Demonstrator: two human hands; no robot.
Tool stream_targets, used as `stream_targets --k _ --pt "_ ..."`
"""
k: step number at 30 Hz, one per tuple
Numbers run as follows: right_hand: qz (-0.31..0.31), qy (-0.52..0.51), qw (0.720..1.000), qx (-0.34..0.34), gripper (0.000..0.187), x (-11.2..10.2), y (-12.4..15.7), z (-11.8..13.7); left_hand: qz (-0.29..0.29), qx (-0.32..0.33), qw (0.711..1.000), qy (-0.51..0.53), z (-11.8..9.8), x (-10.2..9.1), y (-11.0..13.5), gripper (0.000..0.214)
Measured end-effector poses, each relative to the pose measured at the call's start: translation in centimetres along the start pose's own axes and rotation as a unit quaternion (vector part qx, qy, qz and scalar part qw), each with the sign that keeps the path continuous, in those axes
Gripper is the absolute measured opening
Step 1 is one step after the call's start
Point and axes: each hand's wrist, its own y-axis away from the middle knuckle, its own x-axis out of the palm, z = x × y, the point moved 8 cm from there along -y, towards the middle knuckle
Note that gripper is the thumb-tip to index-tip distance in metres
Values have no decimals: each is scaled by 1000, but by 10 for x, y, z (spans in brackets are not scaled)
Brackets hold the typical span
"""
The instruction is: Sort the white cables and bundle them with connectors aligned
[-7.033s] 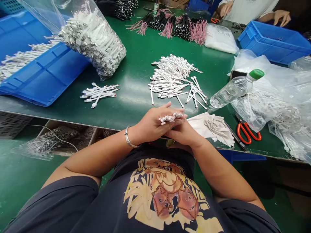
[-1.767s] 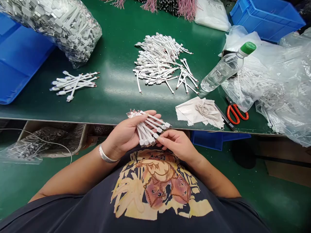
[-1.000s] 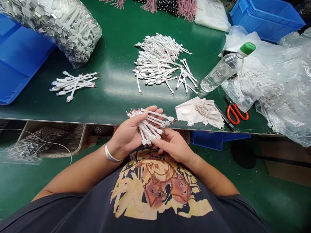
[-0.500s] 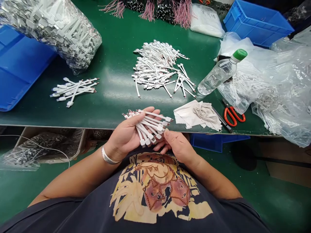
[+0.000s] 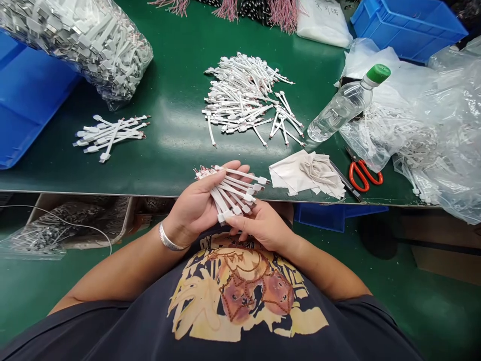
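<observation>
A fanned bundle of short white cables (image 5: pixel 232 193) with connector ends and stripped wire tips lies across my left hand (image 5: pixel 199 200), whose thumb presses it against the palm and fingers. Close below the bundle's connector ends is my right hand (image 5: pixel 265 225), its thumb against the lower connectors and its fingers curled beneath them. A large heap of similar white cables (image 5: pixel 240 98) lies on the green table (image 5: pixel 173 170) beyond my hands. To the left rests a smaller pile of white cables (image 5: pixel 112 133).
A clear bag of connectors (image 5: pixel 105 55) leans over a blue bin (image 5: pixel 30 100) at left. On the right are a water bottle (image 5: pixel 341 108), a cloth (image 5: pixel 308 173), red-handled scissors (image 5: pixel 364 173), plastic bags (image 5: pixel 447 125) and a blue crate (image 5: pixel 409 30).
My right thumb has moved left and down along the connector ends, onto the lower ones. My left hand still holds the bundle. The view has shifted slightly.
</observation>
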Motion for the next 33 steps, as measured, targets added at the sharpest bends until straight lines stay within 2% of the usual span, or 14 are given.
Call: stream_targets --k 7,12,17,21,25,28,33 --pt "-34 44 997 -44 30 -17 2 12 6 12 1000 10 -10 3 -3 24" --pt "-46 -7 998 -44 37 -20 -2 20 13 21 1000 12 -18 9 -5 24" --pt "-49 -38 997 -48 35 -22 -7 27 28 21 999 11 -21 9 -6 24" --pt "-28 -95 995 -33 28 -19 -11 29 36 36 999 15 -28 10 -10 24" --pt "14 -126 992 -6 30 -11 -16 33 68 49 996 19 -38 23 -15 24" --pt "26 -118 993 0 28 -9 -20 41 71 51 996 16 -45 32 -21 24" --pt "40 -73 996 20 35 -11 -29 56 73 51 996 8 -58 43 -35 24"
